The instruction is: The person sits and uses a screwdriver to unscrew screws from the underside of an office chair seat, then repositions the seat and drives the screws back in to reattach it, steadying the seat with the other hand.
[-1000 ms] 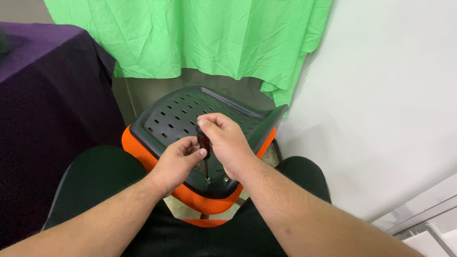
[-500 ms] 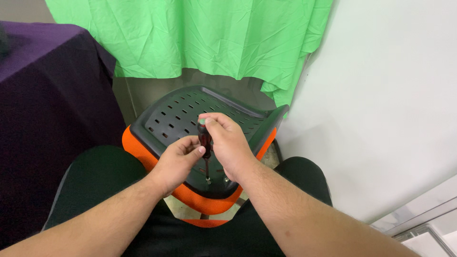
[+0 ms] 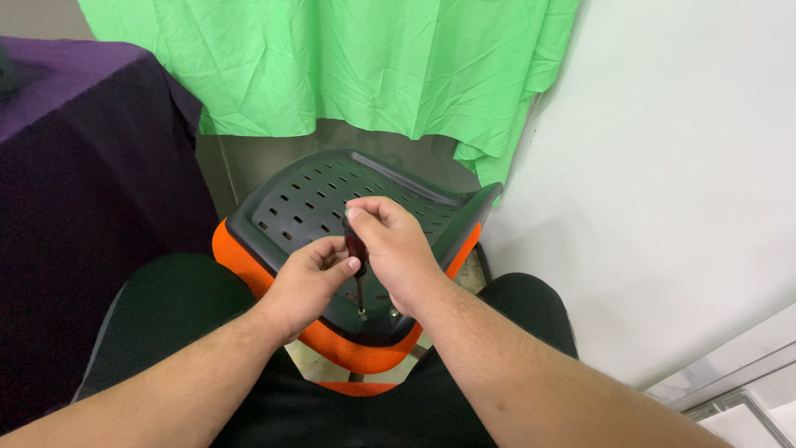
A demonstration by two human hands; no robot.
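Black perforated plastic chair shell (image 3: 315, 199); both hands' fingers (image 3: 336, 253) pinch a slim dark-handled screwdriver (image 3: 356, 249).

Dark-handled screwdriver (image 3: 356, 264) stands upright on black chair seat (image 3: 307, 203).

Green cloth (image 3: 332, 58), white wall (image 3: 663, 166), purple-draped table (image 3: 75, 133)

seat shell (image 3: 315, 203): matt black plastic | cushion (image 3: 365, 353): orange mesh | curtain (image 3: 332, 58): green cloth
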